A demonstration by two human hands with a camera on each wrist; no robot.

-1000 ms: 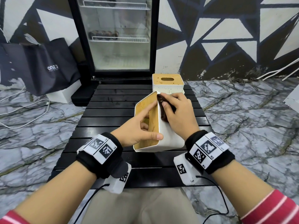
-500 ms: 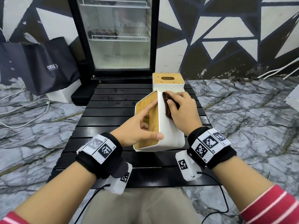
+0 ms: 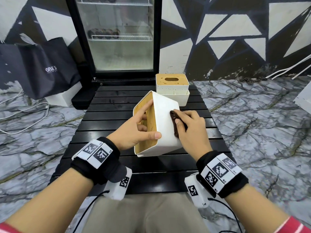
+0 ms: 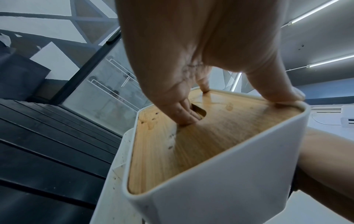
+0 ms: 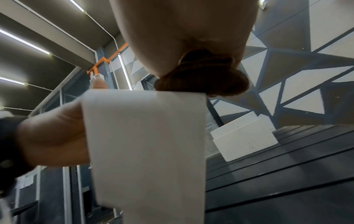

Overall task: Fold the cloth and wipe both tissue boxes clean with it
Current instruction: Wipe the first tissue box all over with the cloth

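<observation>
A white tissue box (image 3: 165,121) with a wooden lid (image 4: 201,145) is tipped on its side on the black slatted table (image 3: 107,118), lid facing left. My left hand (image 3: 136,130) grips it, thumb over the white side, index finger along the lid, other fingers in the lid slot (image 4: 198,111). My right hand (image 3: 190,130) holds a folded dark brown cloth (image 3: 175,125) and presses it on the box's upper white side (image 5: 145,144). The cloth (image 5: 203,78) bunches under the palm. A second white tissue box (image 3: 172,87) with a wooden lid stands upright at the table's far edge.
A glass-door fridge (image 3: 117,36) stands behind the table. A dark bag (image 3: 38,68) leans on the wall at the left, above a white box (image 3: 58,98). White cables (image 3: 21,118) lie on the marble floor. The second box (image 5: 243,142) sits just beyond the tipped one.
My right hand has slid the cloth back along the box's white side, from its far end toward me. The left hand and the box have stayed put.
</observation>
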